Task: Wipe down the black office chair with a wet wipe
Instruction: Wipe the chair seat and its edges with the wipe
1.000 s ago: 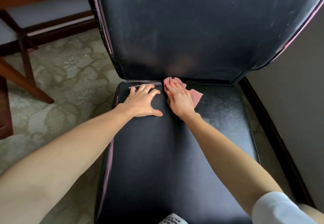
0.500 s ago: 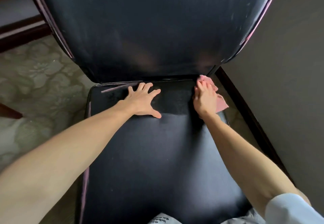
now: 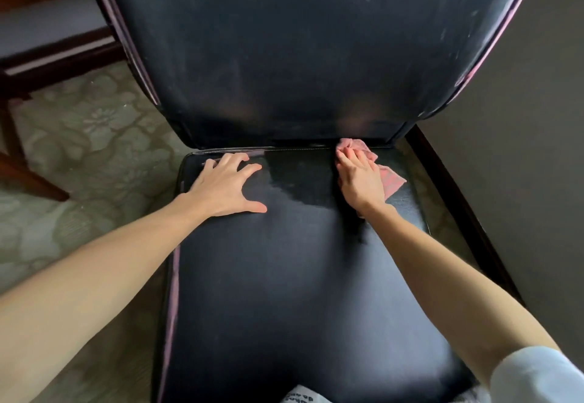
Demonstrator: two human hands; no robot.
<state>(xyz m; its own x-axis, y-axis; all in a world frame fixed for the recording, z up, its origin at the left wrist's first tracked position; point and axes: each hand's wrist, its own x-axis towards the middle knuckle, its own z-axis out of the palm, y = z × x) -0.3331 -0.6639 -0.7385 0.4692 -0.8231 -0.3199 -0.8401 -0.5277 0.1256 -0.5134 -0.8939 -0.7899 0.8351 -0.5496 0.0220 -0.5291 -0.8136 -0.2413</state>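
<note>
The black office chair fills the head view: its seat [image 3: 284,276] runs toward me and its backrest [image 3: 300,55] rises behind. My right hand [image 3: 358,178] lies flat on a pink wet wipe [image 3: 392,178], pressing it onto the seat's rear right, close to the seam under the backrest. My left hand [image 3: 226,186] rests on the seat's rear left with fingers spread, holding nothing. A darker damp band [image 3: 300,181] shows on the seat between the two hands.
A grey wall [image 3: 521,150] with a dark baseboard [image 3: 458,207] stands close on the chair's right. Dark wooden furniture legs [image 3: 19,162] stand at the left on a patterned green carpet [image 3: 94,137].
My right hand swept the wipe from the seat's rear middle out to its rear right edge, then came slightly back left. My left hand has stayed in place.
</note>
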